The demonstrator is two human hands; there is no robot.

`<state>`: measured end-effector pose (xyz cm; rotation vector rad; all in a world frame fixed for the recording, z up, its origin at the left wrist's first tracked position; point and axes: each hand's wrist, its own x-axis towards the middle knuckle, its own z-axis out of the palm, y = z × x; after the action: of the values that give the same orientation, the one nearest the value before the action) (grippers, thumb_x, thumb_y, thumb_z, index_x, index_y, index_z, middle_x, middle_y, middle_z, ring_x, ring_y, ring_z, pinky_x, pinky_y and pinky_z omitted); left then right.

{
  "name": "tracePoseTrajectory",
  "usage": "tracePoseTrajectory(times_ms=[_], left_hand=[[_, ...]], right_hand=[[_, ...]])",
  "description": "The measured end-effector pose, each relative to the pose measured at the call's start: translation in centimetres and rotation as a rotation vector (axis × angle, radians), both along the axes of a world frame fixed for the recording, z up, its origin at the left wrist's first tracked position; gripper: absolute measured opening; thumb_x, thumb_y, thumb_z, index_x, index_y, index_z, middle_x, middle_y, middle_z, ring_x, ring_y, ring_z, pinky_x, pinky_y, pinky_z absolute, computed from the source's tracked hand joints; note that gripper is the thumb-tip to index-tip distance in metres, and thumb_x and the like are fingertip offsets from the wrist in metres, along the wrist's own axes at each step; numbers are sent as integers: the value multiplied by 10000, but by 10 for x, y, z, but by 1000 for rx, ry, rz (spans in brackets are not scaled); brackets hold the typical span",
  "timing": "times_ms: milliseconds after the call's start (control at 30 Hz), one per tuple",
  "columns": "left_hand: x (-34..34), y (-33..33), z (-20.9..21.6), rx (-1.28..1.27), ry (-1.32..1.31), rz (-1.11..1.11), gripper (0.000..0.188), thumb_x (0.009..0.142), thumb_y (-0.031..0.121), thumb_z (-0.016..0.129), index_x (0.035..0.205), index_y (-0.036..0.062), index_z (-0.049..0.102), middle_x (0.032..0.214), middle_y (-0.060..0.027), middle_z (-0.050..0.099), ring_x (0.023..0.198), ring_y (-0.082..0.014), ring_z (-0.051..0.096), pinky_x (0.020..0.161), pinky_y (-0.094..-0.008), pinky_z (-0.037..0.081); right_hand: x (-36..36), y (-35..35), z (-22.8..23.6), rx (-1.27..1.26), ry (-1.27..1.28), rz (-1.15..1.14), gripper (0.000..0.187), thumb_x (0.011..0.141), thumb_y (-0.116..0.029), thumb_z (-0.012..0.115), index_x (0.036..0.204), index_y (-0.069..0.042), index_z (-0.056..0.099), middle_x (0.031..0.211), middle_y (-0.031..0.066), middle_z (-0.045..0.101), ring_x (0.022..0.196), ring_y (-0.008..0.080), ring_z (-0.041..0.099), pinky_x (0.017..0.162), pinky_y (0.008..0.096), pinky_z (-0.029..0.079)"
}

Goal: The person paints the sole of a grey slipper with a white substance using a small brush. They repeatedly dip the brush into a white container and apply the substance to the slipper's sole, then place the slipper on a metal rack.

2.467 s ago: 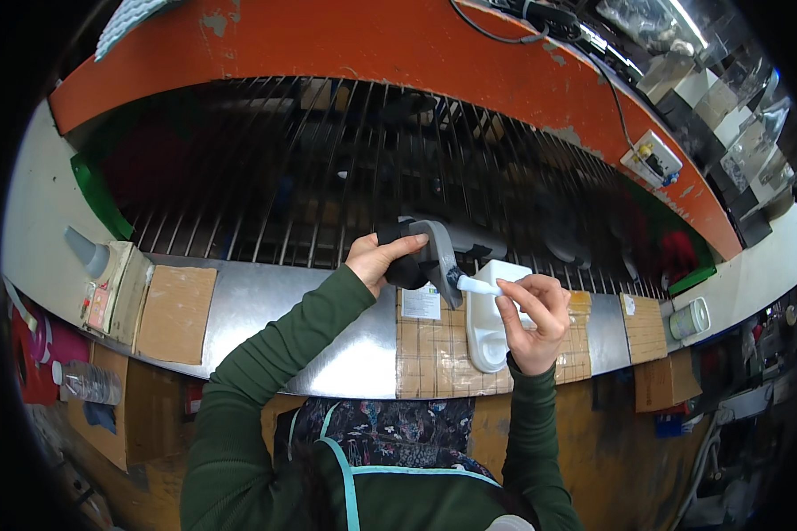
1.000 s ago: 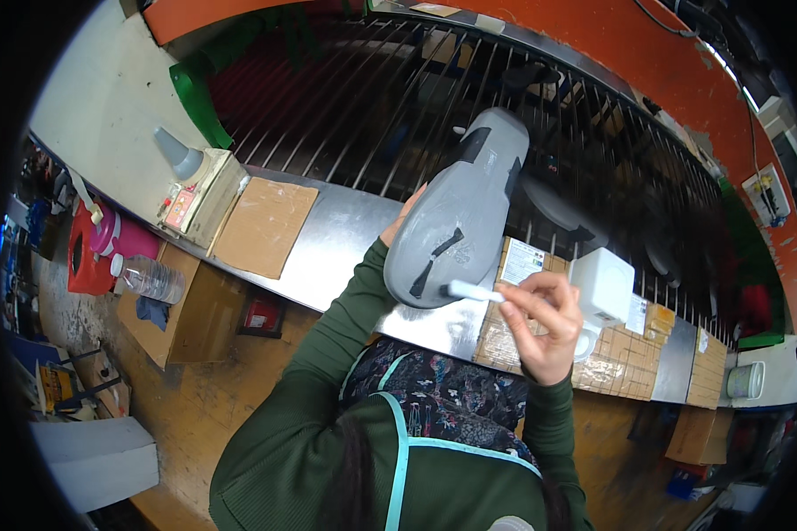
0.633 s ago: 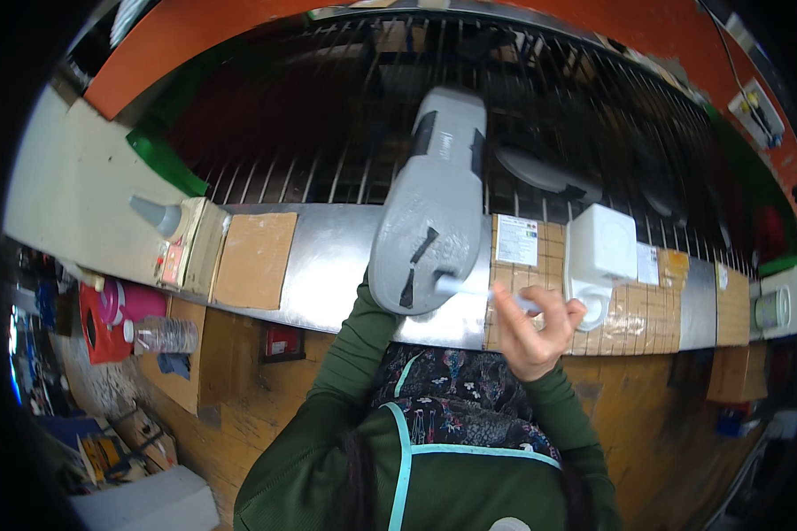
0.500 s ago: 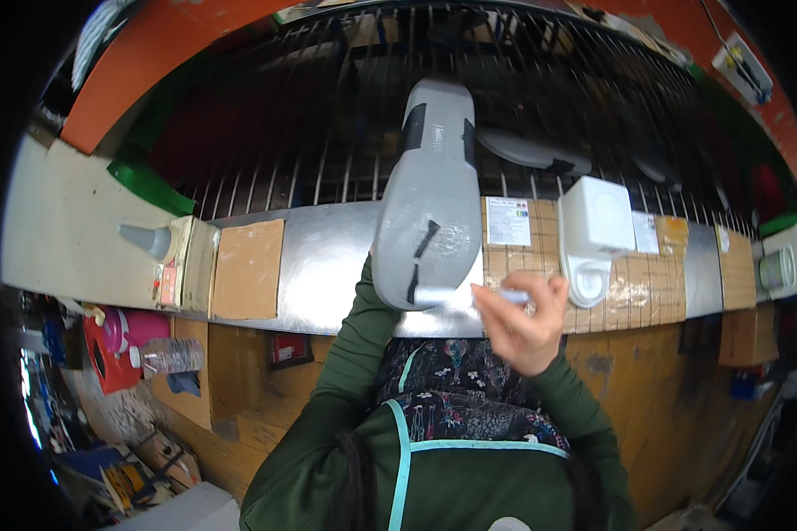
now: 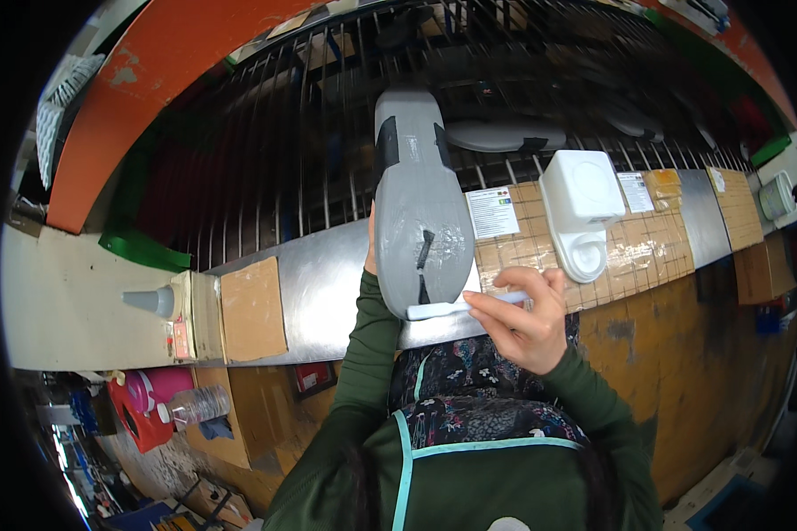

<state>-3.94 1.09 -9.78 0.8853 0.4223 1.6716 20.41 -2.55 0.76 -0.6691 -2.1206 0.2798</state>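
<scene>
A grey shoe sole with black patches stands out over the bench edge, its toe end pointing away from me. Its surface looks glossy and wet around a black mark in the wide near part. My left hand grips it from the left and below; most of its fingers are hidden behind the sole. Between the fingertips of my right hand is a white toothbrush-like brush. The brush head touches the sole's near rim. To the right, a white plastic pot with a small round cup sits on wrapped cardboard.
Behind the metal worktop runs a rack of metal bars with another grey sole lying on it. A brown cardboard piece and a grey cone are on the left. Below them hangs a clear bottle.
My view has turned slightly, shifting the bench in the picture. The brush has stayed at the sole's near rim and shows sharper now. Both hands keep their holds.
</scene>
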Motion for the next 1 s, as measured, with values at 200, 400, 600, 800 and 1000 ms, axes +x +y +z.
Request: tracePoseTrajectory(times_ms=[200,400,600,800,1000], left_hand=[[19,-5,11,-49,88,26,925,758,494,775,1432,50,323,1311,-185,536,1118,-280,624,931,-421,556],[21,-35,27,-142,44,10,871,768,475,751,1406,44,343,1286,-185,546,1091,-279,628,907,-419,555],[27,-40,15,-171,40,-17,818,778,456,728,1379,38,362,1260,-186,557,1063,-278,631,882,-416,554],[33,-37,15,-183,48,-59,766,788,438,704,1352,33,382,1235,-187,568,1036,-277,634,857,-414,553],[33,-30,17,-182,57,-80,714,798,419,681,1325,27,401,1210,-187,578,1008,-276,638,833,-412,551]], right_hand=[[-18,37,3,15,41,-226,299,733,-196,783,1031,-212,759,967,20,607,627,108,510,696,334,271],[-8,-2,-6,134,13,-117,356,717,-182,786,1067,-230,747,962,8,623,654,99,512,698,331,266],[15,14,-19,-92,36,-164,225,772,-205,769,997,-208,766,945,-2,615,630,101,495,704,321,262],[18,21,-3,90,34,-297,232,773,-207,765,1006,-205,763,941,18,621,628,85,483,692,322,254],[7,22,5,133,84,-268,260,745,-200,770,1005,-203,759,884,19,587,634,100,473,676,334,245]])
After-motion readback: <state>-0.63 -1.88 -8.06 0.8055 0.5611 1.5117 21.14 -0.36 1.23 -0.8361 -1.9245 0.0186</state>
